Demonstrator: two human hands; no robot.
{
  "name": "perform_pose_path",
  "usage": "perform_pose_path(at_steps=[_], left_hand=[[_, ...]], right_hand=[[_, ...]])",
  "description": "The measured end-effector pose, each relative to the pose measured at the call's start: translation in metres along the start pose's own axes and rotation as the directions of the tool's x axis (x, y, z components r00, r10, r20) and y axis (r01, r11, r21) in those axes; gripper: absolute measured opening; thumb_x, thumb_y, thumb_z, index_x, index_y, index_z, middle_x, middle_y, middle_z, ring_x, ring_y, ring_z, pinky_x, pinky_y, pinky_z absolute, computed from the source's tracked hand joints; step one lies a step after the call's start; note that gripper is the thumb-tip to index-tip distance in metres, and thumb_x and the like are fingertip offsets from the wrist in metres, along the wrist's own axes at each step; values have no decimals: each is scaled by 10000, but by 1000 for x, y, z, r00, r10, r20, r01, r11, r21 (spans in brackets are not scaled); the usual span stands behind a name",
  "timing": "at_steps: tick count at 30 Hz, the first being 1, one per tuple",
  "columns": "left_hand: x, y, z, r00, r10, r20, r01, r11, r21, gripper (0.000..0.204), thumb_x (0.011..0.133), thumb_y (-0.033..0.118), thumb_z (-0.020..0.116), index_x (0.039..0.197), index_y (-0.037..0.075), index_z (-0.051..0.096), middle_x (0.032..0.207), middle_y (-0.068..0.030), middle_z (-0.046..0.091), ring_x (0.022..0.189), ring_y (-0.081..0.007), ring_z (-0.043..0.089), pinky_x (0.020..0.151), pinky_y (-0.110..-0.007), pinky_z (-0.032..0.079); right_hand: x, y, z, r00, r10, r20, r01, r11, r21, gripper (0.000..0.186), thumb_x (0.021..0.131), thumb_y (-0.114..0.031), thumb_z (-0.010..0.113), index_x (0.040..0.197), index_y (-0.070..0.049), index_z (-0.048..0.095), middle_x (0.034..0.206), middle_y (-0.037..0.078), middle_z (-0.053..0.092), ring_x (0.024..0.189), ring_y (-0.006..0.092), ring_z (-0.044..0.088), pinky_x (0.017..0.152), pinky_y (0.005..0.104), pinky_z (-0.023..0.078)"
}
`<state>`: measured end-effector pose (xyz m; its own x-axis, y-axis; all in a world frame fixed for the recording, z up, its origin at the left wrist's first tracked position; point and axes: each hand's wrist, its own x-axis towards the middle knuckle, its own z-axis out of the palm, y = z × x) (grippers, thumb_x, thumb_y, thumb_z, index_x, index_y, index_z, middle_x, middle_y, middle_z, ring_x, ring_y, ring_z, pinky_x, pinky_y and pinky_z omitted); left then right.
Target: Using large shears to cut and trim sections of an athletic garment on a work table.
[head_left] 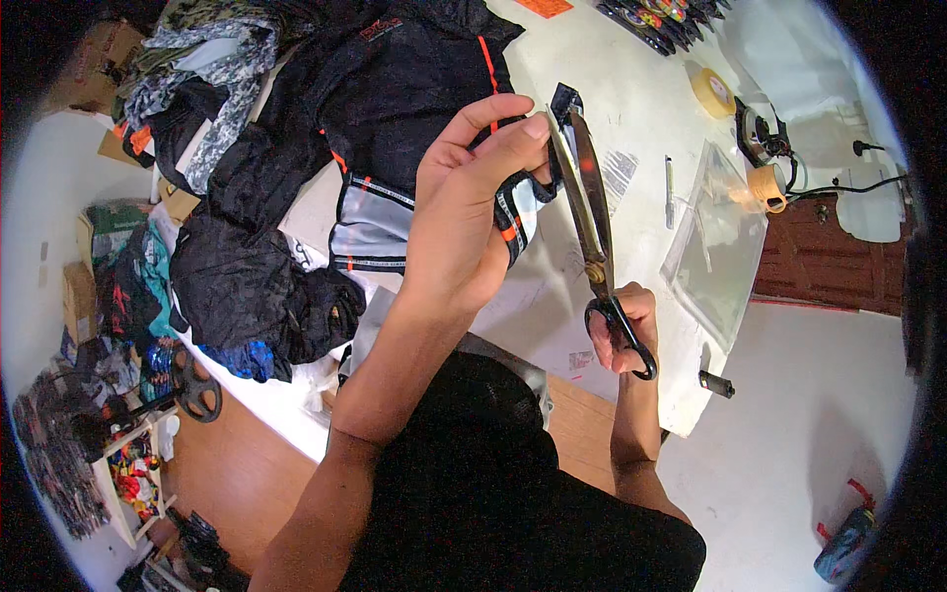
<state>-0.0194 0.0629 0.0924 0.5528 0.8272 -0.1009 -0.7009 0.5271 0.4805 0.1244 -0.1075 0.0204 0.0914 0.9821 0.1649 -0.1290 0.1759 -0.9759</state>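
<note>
My right hand point(631, 331), fingers through the black handle loops, grips a pair of scissors point(598, 229). The long dark blades point away from me, slightly parted, with a small black piece point(565, 99) of fabric or trim at their tips. Close to the left of the blades is my left hand point(459, 212), thumb and forefinger brought together on an edge of a black jacket-like garment point(419, 109). Orange piping and a pale lining point(370, 232) show on this garment, which spreads over the white table. My fingers hide the exact pinch point.
Dark clothes point(247, 286) lie heaped at the table's left. On the right are a tape roll point(712, 93), a pen point(669, 192), a clear plastic sheet or bag point(718, 252) and a small black object point(716, 384) at the edge. A black handwheel point(197, 383) stands lower left.
</note>
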Motion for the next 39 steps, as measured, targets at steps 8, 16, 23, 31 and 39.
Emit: perform_pose_path(at_steps=[8, 16, 23, 31, 39], left_hand=[[-2, -2, 3, 999, 32, 10, -33, 995, 91, 152, 846, 55, 597, 990, 41, 551, 777, -37, 594, 670, -99, 532, 665, -236, 461], [-1, -3, -2, 1000, 17, -12, -16, 996, 83, 155, 835, 64, 617, 973, 48, 549, 729, -38, 598, 652, -115, 555, 649, -239, 472], [-1, -27, -1, 996, 80, -38, -71, 978, 196, 157, 804, 18, 631, 945, 19, 563, 737, -45, 605, 650, -100, 544, 629, -222, 444], [-3, -32, -8, 965, 36, 260, -210, 697, 685, 130, 788, -5, 647, 902, -18, 586, 800, -36, 647, 701, -47, 556, 626, -194, 433], [-28, -21, -15, 728, 345, 592, -630, -1, 776, 239, 668, -29, 732, 871, 6, 611, 858, -123, 620, 694, -161, 590, 637, -253, 463]], right_hand=[[-5, -2, 3, 997, 57, -51, -55, 998, 38, 499, 551, -423, 843, 513, -54, 509, 430, -7, 468, 338, 71, 420, 341, 205, 247], [-9, -15, 11, 984, 32, -175, -24, 999, 46, 464, 604, -316, 838, 480, -44, 482, 396, -3, 455, 306, 88, 458, 313, 172, 300], [36, -34, 35, 829, -127, -545, 176, 984, 38, 508, 645, -396, 795, 695, 4, 486, 632, 86, 552, 450, 104, 491, 392, 203, 384], [66, -37, 15, 787, -56, -614, 23, 998, -60, 348, 599, 63, 725, 745, -62, 434, 862, 198, 635, 533, 94, 554, 441, 196, 433], [60, -22, 11, 736, -344, -583, 324, 935, -143, 389, 598, 94, 740, 749, -80, 426, 739, 89, 618, 649, 111, 560, 565, 204, 438]])
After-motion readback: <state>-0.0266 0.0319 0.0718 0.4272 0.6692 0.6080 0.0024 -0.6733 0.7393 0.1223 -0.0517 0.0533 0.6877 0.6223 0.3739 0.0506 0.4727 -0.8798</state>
